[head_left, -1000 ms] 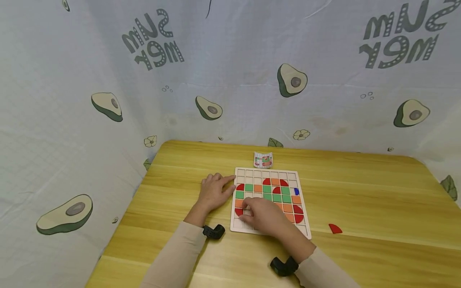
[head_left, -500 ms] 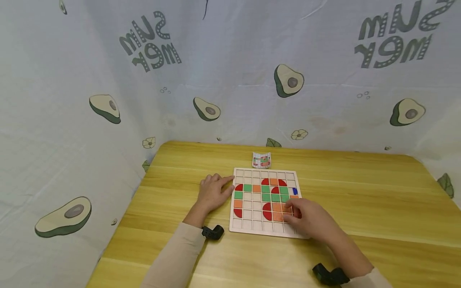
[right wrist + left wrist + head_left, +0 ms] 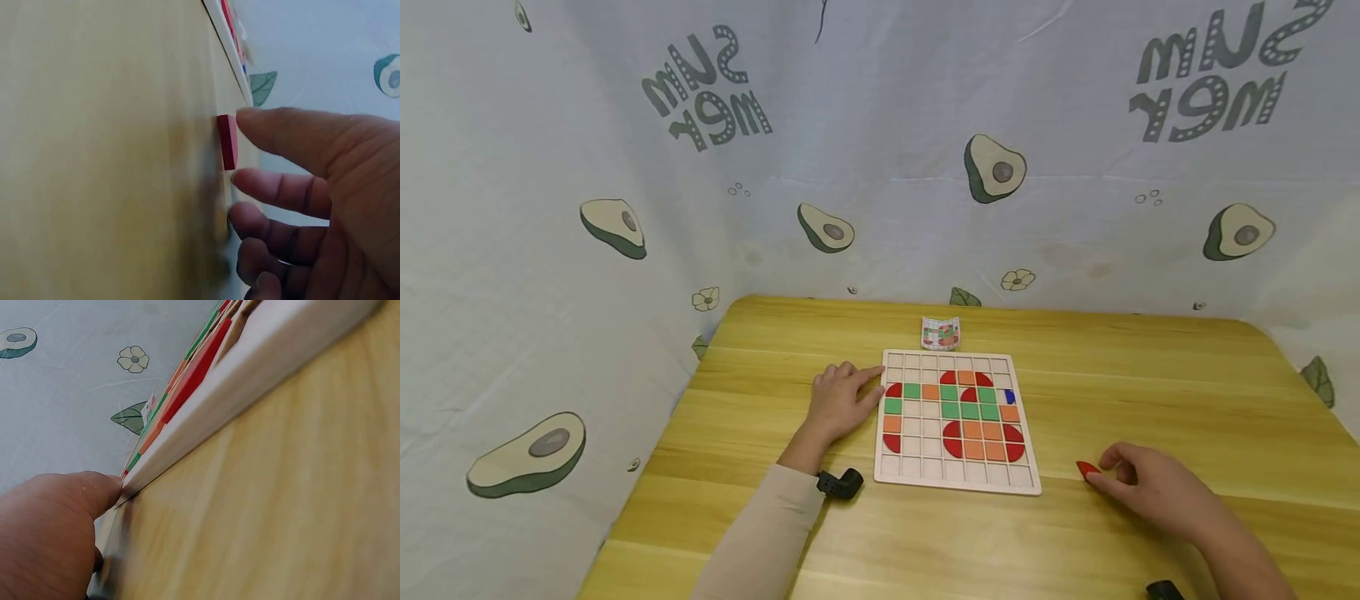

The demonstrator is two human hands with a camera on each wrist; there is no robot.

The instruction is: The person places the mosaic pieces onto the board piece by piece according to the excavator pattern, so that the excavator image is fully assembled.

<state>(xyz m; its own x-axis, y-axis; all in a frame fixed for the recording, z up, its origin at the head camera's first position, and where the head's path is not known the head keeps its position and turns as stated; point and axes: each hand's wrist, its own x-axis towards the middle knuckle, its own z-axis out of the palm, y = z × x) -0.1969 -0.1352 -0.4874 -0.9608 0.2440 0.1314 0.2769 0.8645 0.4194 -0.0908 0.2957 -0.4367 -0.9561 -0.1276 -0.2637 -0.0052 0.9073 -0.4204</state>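
In the head view my left hand (image 3: 838, 402) rests on the table, index finger and thumb stretched to the left edge of a pale wooden grid board (image 3: 922, 468). The left wrist view has the thumb (image 3: 94, 490) at the board's side. Green and orange squares and red quarter-circles fill some of the board's cells. Right of the board, my right hand (image 3: 1157, 487) is at a loose red quarter-circle piece (image 3: 228, 142) lying on the table. Its thumb tip is right at the piece; the index fingertip (image 3: 247, 180) is just beside it, with a gap between thumb and index.
Behind the board stands a small curved pattern card (image 3: 941, 333) with a coloured grid. A blue piece (image 3: 1010, 397) sits near the board's right edge. The wooden table (image 3: 1150, 375) ends at a hanging cloth (image 3: 910, 208) printed with avocados.
My right hand has left the board and moved right to the loose red quarter-circle piece. The left hand has stayed at the board's edge. The head view has shifted slightly.
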